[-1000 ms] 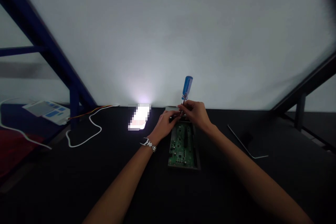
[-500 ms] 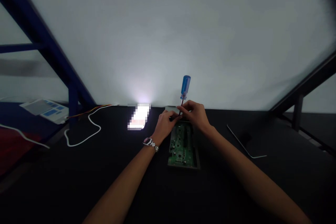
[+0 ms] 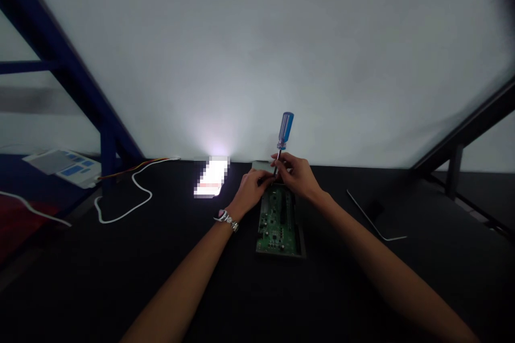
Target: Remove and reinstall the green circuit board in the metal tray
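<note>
A screwdriver point(image 3: 285, 128) with a clear blue handle stands nearly upright, tilted a little to the right at its top. My right hand point(image 3: 295, 172) pinches its shaft low down, above the far end of a green circuit board point(image 3: 277, 220) set in a metal frame. My left hand point(image 3: 252, 188), with a watch point(image 3: 227, 218) on its wrist, is closed near the screwdriver's tip at the board's far edge. What its fingertips hold, if anything, is hidden. Part of a pale flat piece point(image 3: 260, 164) shows behind the hands.
A brightly lit, pixelated screen point(image 3: 213, 176) lies left of the hands. Further left are a white cable point(image 3: 147, 190) and a printed sheet point(image 3: 66, 166). A bent metal rod point(image 3: 368, 220) lies to the right. The wall point(image 3: 257, 64) rises behind the black table point(image 3: 241, 289).
The view has shifted slightly. My right fingers have changed their hold on the screwdriver's shaft, with more of the shaft showing. The left hand stays by the tip.
</note>
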A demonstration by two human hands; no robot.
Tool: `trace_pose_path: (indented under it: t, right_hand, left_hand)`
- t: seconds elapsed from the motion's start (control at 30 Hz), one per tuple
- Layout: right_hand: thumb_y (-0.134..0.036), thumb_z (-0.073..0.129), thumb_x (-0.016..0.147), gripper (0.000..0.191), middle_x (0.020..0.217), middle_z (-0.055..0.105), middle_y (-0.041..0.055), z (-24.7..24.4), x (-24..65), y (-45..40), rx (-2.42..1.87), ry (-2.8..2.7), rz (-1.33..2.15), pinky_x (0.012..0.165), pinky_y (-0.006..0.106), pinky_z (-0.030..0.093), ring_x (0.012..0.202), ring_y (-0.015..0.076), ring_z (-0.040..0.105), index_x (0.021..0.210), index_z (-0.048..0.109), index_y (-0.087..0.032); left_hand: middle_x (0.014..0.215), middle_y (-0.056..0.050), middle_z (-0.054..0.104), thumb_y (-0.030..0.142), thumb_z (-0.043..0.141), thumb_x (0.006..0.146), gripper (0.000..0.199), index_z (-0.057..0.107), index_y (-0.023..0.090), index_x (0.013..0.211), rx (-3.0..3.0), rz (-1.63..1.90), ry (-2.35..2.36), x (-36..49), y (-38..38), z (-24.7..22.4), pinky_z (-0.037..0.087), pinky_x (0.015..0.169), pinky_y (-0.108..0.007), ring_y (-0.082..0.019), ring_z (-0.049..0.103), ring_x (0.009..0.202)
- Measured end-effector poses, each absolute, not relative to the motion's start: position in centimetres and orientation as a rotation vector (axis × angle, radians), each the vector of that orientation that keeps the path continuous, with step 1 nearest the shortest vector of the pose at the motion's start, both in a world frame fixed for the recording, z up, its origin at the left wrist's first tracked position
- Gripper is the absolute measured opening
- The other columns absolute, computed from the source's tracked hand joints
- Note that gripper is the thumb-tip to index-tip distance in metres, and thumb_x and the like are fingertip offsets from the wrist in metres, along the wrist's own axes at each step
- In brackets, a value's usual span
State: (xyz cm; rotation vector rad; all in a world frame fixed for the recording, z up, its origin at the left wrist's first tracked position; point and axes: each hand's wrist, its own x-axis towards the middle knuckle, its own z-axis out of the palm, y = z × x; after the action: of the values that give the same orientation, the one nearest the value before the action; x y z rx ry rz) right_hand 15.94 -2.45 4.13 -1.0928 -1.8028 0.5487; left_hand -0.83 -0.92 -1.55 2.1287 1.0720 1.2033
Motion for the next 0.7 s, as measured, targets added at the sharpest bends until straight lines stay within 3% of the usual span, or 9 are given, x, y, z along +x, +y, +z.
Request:
trace_pose_path:
  t: [0.13,0.23,0.4,0.57,0.63,0.7]
  right_hand:
    - [-0.049,0.064,0.083,0.031,0.079,0.069,0.0041,4.32,15.81,-2.26,-1.112,-1.649,0.584,0.052,0.027,0.052,0.06,0.0168,0.067,0.092,0.063,-0.019]
    - [-0.047,0.062,0.086,0.029,0.067,0.066,0.0021,4.52,15.76,-2.24,-1.104,-1.672,0.614,0.053,0.027,0.052,0.057,0.0164,0.066,0.082,0.062,-0.019]
    - [-0.039,0.055,0.091,0.023,0.085,0.07,0.0051,5.02,15.94,-2.44,-1.048,-1.748,0.714,0.055,0.027,0.053,0.058,0.014,0.066,0.093,0.062,-0.018]
    - [-0.04,0.056,0.09,0.027,0.098,0.07,0.0068,5.05,16.23,-2.38,-1.016,-1.757,0.867,0.052,0.027,0.054,0.061,0.0141,0.067,0.105,0.062,-0.019]
    - [-0.042,0.064,0.084,0.029,0.096,0.07,0.0067,4.86,16.23,-2.26,-1.068,-1.701,0.824,0.05,0.027,0.054,0.062,0.0153,0.068,0.102,0.062,-0.019]
    - [-0.045,0.069,0.08,0.029,0.082,0.07,0.0055,4.66,16.23,-2.13,-1.126,-1.641,0.801,0.048,0.027,0.054,0.06,0.0166,0.067,0.089,0.062,-0.018]
  left_hand:
    - [0.083,-0.003,0.069,0.031,0.065,0.087,0.013,0.072,0.021,0.091,2.116,1.225,1.131,-0.66,-1.01,-1.31,0.048,0.075,-0.032,-0.019,0.061,0.082]
    - [0.084,-0.003,0.069,0.031,0.066,0.087,0.012,0.072,0.021,0.091,2.142,1.198,1.115,-0.83,-1.0,-1.02,0.048,0.079,-0.033,-0.02,0.06,0.087]
    - [0.094,-0.004,0.07,0.028,0.057,0.092,0.019,0.07,0.023,0.106,2.221,1.099,1.041,-1.34,-0.9,-0.66,0.047,0.082,-0.034,-0.02,0.059,0.09]
    - [0.085,-0.003,0.067,0.03,0.057,0.092,0.018,0.073,0.024,0.1,2.188,1.081,1.038,-1.18,-0.85,-0.88,0.047,0.076,-0.032,-0.019,0.06,0.082]
    - [0.084,-0.003,0.066,0.029,0.061,0.09,0.015,0.073,0.022,0.096,2.151,1.125,1.067,-0.99,-0.82,-1.09,0.048,0.076,-0.032,-0.018,0.061,0.082]
    - [0.084,-0.003,0.066,0.028,0.064,0.088,0.012,0.072,0.022,0.094,2.127,1.165,1.095,-0.86,-0.81,-1.22,0.049,0.078,-0.033,-0.018,0.061,0.083]
